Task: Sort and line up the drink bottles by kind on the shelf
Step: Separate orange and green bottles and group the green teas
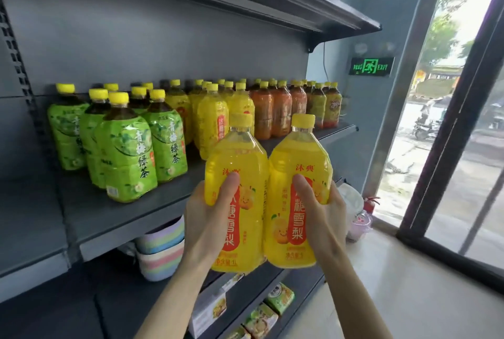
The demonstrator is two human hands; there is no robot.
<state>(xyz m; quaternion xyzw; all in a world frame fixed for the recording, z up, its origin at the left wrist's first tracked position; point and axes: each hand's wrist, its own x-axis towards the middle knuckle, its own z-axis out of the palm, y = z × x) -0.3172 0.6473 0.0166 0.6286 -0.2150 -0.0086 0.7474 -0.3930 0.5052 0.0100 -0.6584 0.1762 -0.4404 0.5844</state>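
Hands around yellow bottles, stocked shelf beyond

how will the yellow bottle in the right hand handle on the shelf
Probably heavy: the bottle is full nearly to its neck. Its glossy wrap may slip in the right hand. Tall, it could tip on the shelf.

Lit green exit sign on the wall at 2 o'clock; thin cable hanging just to its left. Dark-framed glass door at 3 o'clock; trees and a parked scooter outside, both blurred. Red fire extinguisher in the corner at 4 o'clock, pink lidded tub just beside it. Stacked pastel striped basins at 7 o'clock. Small green cartons at 6 o'clock, tilted.
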